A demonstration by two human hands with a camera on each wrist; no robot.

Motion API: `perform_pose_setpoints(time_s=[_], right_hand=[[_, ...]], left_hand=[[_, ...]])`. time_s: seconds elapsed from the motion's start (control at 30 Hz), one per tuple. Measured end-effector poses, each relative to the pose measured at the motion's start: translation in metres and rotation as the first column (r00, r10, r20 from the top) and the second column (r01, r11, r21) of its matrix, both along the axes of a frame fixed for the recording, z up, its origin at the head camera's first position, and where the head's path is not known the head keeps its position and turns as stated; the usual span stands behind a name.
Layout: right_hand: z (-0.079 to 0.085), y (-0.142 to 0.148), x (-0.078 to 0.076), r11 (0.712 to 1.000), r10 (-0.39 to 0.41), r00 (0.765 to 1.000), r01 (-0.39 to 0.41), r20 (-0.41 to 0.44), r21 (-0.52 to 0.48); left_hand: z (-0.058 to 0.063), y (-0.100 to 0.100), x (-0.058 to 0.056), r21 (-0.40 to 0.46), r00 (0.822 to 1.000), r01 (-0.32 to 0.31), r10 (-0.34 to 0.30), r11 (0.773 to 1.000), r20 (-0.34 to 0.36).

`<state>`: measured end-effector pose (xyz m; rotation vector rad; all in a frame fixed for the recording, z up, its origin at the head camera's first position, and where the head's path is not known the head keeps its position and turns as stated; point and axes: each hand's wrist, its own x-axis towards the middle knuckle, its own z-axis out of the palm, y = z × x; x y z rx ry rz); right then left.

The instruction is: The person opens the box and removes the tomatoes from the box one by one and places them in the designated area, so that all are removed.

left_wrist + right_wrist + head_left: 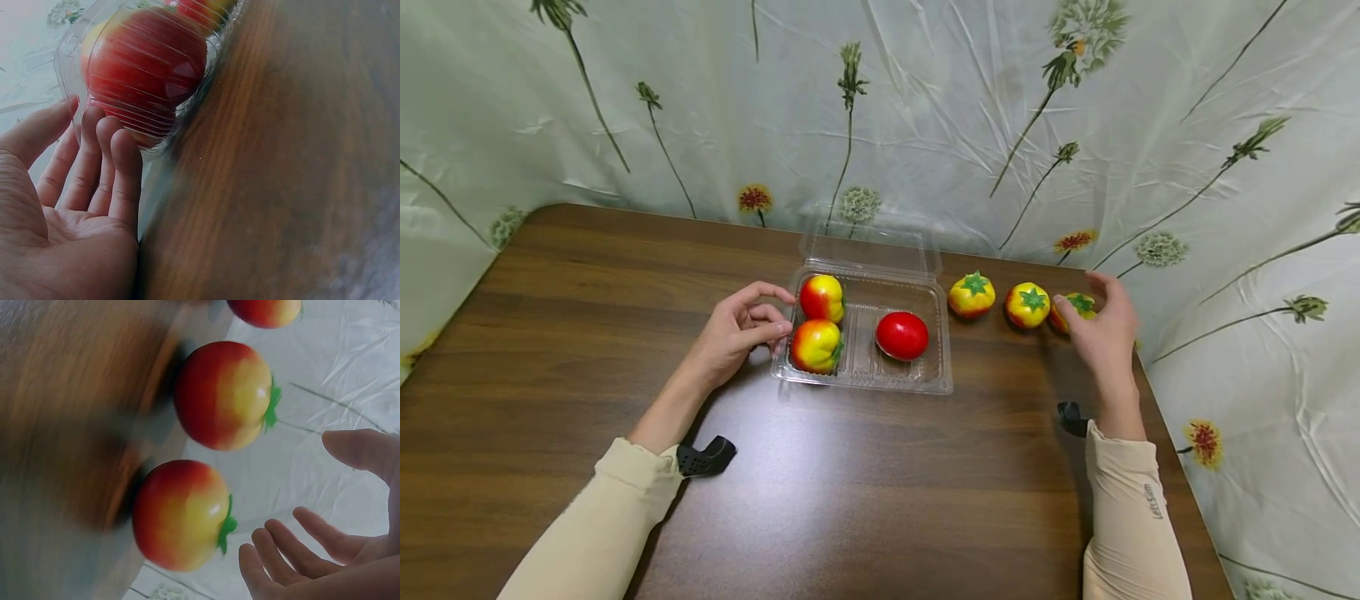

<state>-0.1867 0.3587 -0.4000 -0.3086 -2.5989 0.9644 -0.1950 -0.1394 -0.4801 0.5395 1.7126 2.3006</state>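
A clear plastic clamshell box [867, 385] lies with its lid folded back. Two red-yellow artificial fruits, persimmon-like, [816, 346] sit in its left part, and a plain red fruit [902, 336] in its right part. My left hand [730, 333] pinches the box's left rim between thumb and fingers; the left wrist view shows the hand [75, 187] at the ribbed plastic wall. To the right of the box stand three similar fruits [1027, 305] with green leafy tops. Over the rightmost one, partly hidden, hovers my right hand [1105, 325], its thumb and fingers apart and holding nothing.
The brown wooden table [880, 500] has its back edge against a pale curtain [700, 100] printed with flowers. The box's transparent lid [871, 250] leans toward that curtain. Another stretch of curtain hangs along the table's right edge.
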Motion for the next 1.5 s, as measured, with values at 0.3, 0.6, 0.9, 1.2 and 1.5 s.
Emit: perform_pose_setpoints(time_s=[0.3,0.6,0.9,1.2,1.5], right_hand=[[0.006,-0.018,0.003,0.997,0.081,0.995,-0.081,-0.061,-0.009],[0.007,-0.031,0.005,0.989,0.148,0.988,-0.149,-0.053,-0.014],[0.005,-0.043,0.005,0.975,0.217,0.975,-0.219,-0.049,-0.039],[0.000,-0.058,0.008,0.957,0.285,0.958,-0.286,-0.039,-0.051],[0.001,-0.072,0.012,0.937,0.349,0.936,-0.350,-0.031,0.001]], left_hand=[[0.000,-0.001,0.000,-0.015,1.000,-0.002,0.002,1.000,-0.012],[0.000,-0.001,0.000,-0.025,1.000,-0.005,0.004,1.000,-0.005],[0.000,0.000,0.001,-0.016,1.000,-0.001,0.001,1.000,-0.008],[0.000,-0.001,0.001,-0.015,1.000,-0.004,0.004,1.000,-0.010],[0.000,-0.001,0.001,-0.016,1.000,-0.003,0.002,1.000,-0.006]])
